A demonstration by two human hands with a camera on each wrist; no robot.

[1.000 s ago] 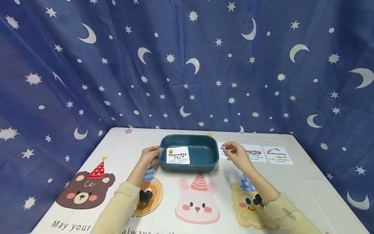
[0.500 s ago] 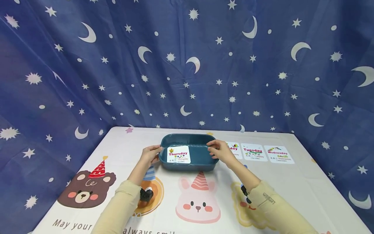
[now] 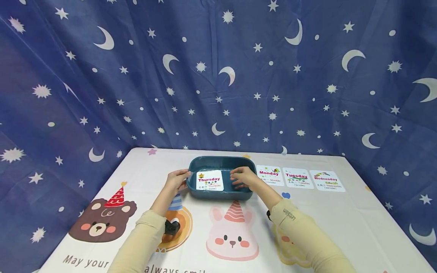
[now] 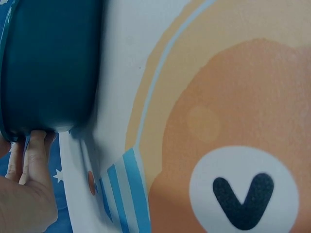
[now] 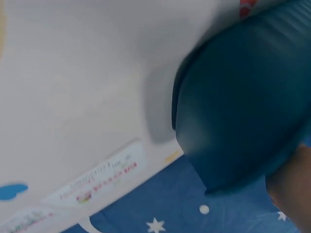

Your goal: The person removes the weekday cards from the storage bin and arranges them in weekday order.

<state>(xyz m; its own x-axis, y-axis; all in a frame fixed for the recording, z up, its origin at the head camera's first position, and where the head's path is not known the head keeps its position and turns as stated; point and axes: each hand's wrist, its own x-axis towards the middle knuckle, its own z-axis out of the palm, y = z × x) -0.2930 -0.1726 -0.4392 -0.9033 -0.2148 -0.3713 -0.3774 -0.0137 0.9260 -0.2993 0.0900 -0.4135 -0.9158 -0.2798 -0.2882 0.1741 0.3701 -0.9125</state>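
Note:
A dark teal plastic basin (image 3: 218, 195) stands near the back of the table, with a white "Thursday" card (image 3: 209, 180) lying in its left half. My left hand (image 3: 175, 180) grips the basin's left end, thumb at the rim; in the left wrist view its fingers (image 4: 36, 155) lie against the outer wall. Over the basin's right half reaches my right hand (image 3: 246, 177), fingers loosely bent, fingertips a little right of the "Thursday" card. Nothing shows between them. The basin's wall hides most of that hand (image 5: 291, 187) in the right wrist view.
To the basin's right a row of cards lies flat: "Monday" (image 3: 269, 175), "Tuesday" (image 3: 298, 178) and "Wednesday" (image 3: 327, 181). A cloth printed with cartoon animals covers the table (image 3: 232, 267). Directly behind the table hangs a blue curtain (image 3: 218, 76) with moons and stars.
My right hand has moved left from the "Monday" card, over the basin's right rim and above its inside, uncovering that card. My left hand has stayed at the basin's left end.

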